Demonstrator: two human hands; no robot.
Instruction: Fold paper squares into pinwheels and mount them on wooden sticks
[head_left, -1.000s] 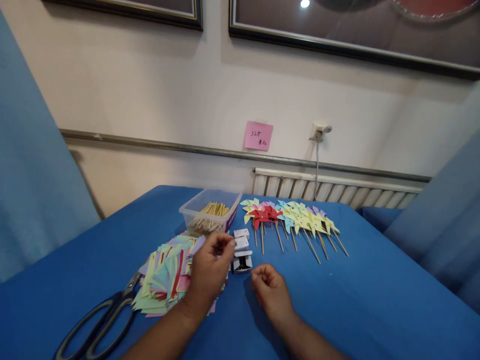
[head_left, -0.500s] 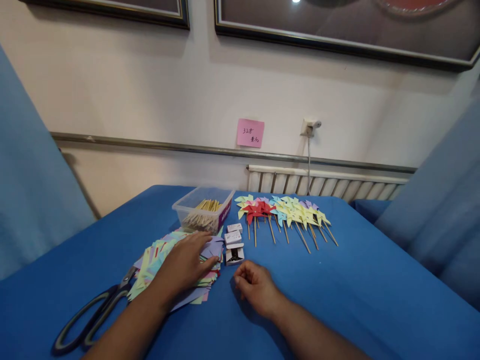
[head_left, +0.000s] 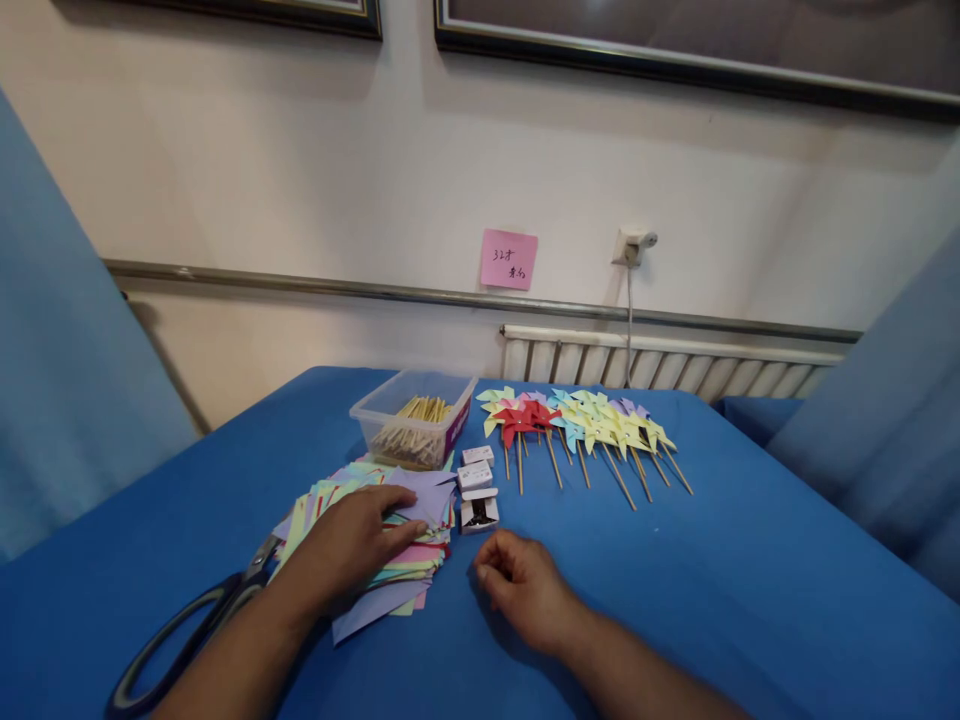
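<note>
My left hand (head_left: 358, 538) lies with its fingers stretched out over a pile of coloured paper pieces (head_left: 431, 492), where a lilac piece is on top. My right hand (head_left: 521, 588) rests on the blue cloth in a loose curl, thumb against the forefinger, with nothing visible in it. Just beyond it stands an open small white box (head_left: 479, 510) with dark contents too small to name. Two more little boxes (head_left: 475, 475) are lined up behind. At the pile's left, partly covered by my left forearm, are large scissors (head_left: 176, 640).
A clear plastic tub (head_left: 375, 412) with many short wooden sticks (head_left: 420, 420) stands behind the pile. Several paper pinwheels (head_left: 600, 425) on sticks lie at the back right. The blue-covered table (head_left: 712, 600) borders a wall with a radiator (head_left: 697, 375).
My left hand has drawn back slightly toward me over the paper pile. My right hand stays curled in about the same place. The view has shifted a little.
</note>
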